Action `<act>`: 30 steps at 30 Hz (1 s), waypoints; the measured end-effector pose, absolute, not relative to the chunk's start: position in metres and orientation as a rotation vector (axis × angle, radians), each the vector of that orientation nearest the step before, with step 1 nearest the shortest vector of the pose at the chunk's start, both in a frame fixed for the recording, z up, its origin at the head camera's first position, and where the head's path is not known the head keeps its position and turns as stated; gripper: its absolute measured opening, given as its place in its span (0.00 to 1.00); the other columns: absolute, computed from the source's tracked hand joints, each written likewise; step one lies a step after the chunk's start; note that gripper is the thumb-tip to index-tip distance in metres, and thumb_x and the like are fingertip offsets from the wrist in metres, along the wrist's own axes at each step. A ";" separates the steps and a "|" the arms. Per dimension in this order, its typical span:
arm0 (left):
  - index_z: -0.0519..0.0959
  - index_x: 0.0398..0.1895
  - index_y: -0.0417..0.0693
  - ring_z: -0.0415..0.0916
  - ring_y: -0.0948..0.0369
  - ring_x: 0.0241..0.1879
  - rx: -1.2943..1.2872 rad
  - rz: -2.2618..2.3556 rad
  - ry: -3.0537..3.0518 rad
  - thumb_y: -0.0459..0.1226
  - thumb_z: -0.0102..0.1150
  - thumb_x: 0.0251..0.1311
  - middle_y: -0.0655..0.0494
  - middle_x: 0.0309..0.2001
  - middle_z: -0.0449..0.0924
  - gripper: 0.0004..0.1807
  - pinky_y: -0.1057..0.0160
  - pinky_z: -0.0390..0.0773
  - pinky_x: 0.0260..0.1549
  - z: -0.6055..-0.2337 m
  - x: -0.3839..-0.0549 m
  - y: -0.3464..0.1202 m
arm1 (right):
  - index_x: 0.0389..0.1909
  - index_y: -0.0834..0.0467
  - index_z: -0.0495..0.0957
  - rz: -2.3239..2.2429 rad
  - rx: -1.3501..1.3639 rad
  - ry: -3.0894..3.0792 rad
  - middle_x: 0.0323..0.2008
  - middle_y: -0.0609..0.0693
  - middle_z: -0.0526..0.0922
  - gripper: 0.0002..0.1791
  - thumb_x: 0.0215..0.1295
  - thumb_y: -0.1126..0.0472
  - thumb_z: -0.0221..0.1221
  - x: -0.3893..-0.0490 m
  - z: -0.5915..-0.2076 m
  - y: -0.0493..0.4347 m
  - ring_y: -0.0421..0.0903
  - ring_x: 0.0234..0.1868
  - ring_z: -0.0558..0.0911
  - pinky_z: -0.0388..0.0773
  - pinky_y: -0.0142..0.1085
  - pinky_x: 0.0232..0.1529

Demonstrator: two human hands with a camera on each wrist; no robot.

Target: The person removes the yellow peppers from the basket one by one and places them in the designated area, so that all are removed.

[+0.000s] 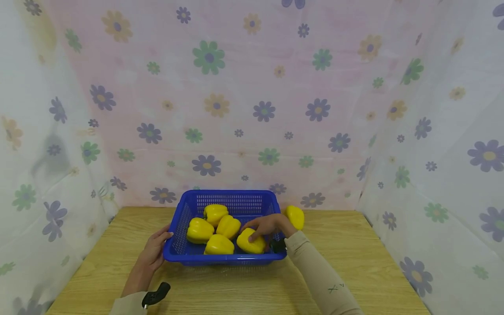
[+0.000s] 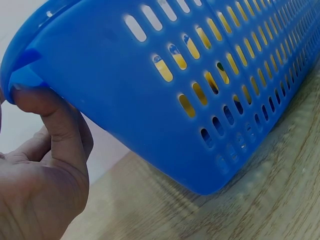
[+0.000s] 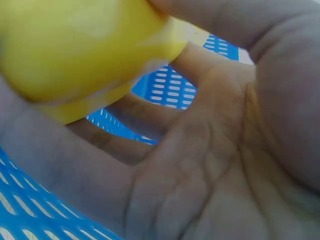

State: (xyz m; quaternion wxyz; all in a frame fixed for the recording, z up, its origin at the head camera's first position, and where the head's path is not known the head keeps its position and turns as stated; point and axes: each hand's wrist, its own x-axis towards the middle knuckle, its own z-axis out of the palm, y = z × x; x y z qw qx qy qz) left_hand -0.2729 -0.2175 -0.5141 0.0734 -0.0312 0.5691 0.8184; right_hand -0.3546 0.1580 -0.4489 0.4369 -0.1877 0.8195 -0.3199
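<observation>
A blue slotted plastic basket [image 1: 222, 258] stands on the wooden table with several yellow bell peppers inside, one of them a bell pepper [image 1: 200, 230] by its left wall. My right hand [image 1: 267, 225] reaches in over the right side and grips a yellow bell pepper [image 1: 250, 241] near the front right corner. In the right wrist view the fingers and thumb curl round that pepper [image 3: 85, 50]. My left hand [image 1: 151, 251] holds the basket's left rim; the left wrist view shows its fingers [image 2: 62, 125] hooked at the rim's corner.
One more yellow bell pepper [image 1: 295, 217] lies on the table just outside the basket's right wall. The wooden table [image 1: 220, 293] is enclosed at the back and sides by flower-printed sheets [image 1: 236, 87].
</observation>
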 end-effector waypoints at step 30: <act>0.43 0.80 0.34 0.80 0.69 0.48 -0.106 2.436 1.708 0.33 0.41 0.76 0.67 0.47 0.80 0.35 0.67 0.82 0.50 -0.513 -0.272 -0.218 | 0.66 0.44 0.76 -0.850 -0.674 2.166 0.72 0.52 0.69 0.28 0.65 0.58 0.68 -0.355 -0.455 0.157 0.55 0.70 0.69 0.83 0.48 0.53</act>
